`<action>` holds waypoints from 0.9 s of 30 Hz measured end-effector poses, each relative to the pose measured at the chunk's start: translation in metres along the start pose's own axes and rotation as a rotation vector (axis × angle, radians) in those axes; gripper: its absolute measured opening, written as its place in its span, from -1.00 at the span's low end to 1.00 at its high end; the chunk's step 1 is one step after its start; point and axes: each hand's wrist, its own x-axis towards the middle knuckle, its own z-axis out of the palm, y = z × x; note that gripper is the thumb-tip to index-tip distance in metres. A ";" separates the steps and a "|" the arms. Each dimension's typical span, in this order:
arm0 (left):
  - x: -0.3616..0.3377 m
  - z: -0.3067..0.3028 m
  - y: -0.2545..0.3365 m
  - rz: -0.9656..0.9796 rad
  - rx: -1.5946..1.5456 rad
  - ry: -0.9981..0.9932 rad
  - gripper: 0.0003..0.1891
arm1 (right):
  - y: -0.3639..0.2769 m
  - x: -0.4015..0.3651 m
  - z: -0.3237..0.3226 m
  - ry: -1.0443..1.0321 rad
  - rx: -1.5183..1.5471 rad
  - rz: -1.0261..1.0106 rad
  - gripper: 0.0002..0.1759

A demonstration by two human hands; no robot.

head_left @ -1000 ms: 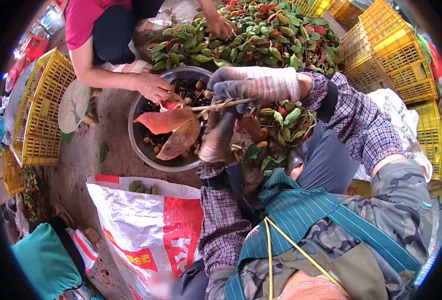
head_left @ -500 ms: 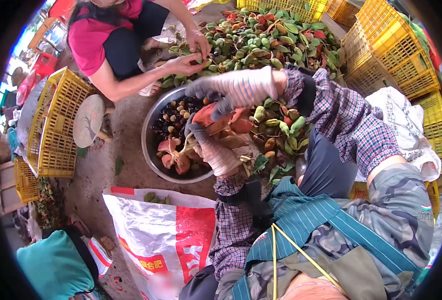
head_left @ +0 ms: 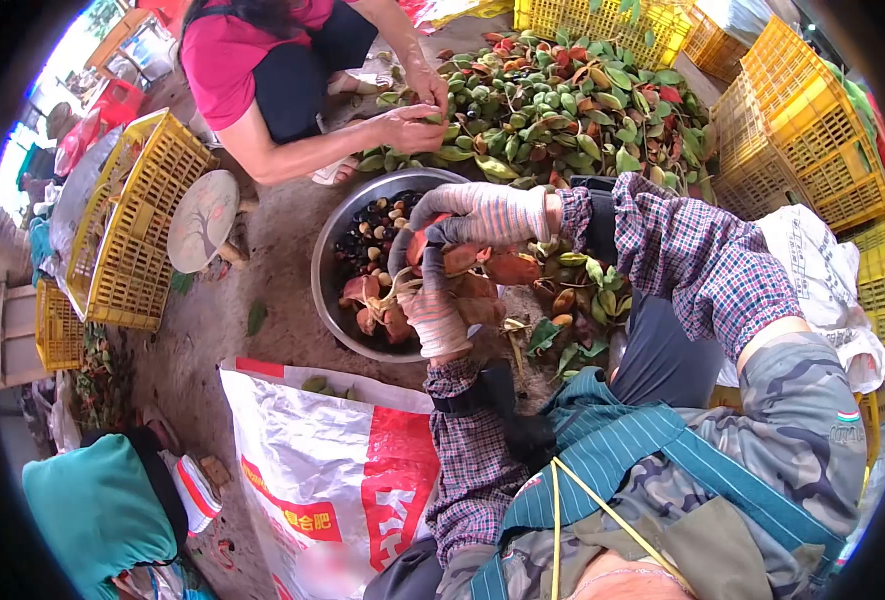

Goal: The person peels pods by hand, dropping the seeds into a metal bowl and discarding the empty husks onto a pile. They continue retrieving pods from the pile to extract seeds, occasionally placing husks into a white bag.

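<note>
At the left of the view, a round stool (head_left: 203, 222) with a tree picture on its top, tilted, close beside a yellow crate (head_left: 148, 225), also tilted. Below that crate, a smaller yellow crate (head_left: 59, 325) next to a pale wooden panel (head_left: 17, 338). Farther up, a pinkish-red plastic bag (head_left: 78, 143) near a red plastic item (head_left: 119, 102), too blurred to identify. On the ground below the stool, a single green leaf (head_left: 257, 317). At lower left, teal cloth (head_left: 98, 505) beside a white item with a red stripe (head_left: 196, 492). At the right, stacked yellow crates (head_left: 813, 110) above a crumpled white bag (head_left: 811, 255) with dark printing.
</note>
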 end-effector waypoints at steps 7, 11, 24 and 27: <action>-0.003 -0.001 -0.002 -0.108 0.051 0.175 -0.72 | 0.015 0.011 0.031 0.037 0.421 0.174 -0.65; -0.002 -0.029 -0.044 0.160 0.693 0.191 -0.69 | 0.013 0.007 0.024 -0.033 0.116 0.124 -0.56; 0.002 0.006 -0.026 0.063 0.094 0.374 -0.74 | 0.024 0.018 0.046 0.122 -0.145 0.205 -0.59; -0.001 0.002 -0.026 0.120 0.062 0.355 -0.75 | 0.015 0.030 0.040 0.037 0.060 0.449 -0.62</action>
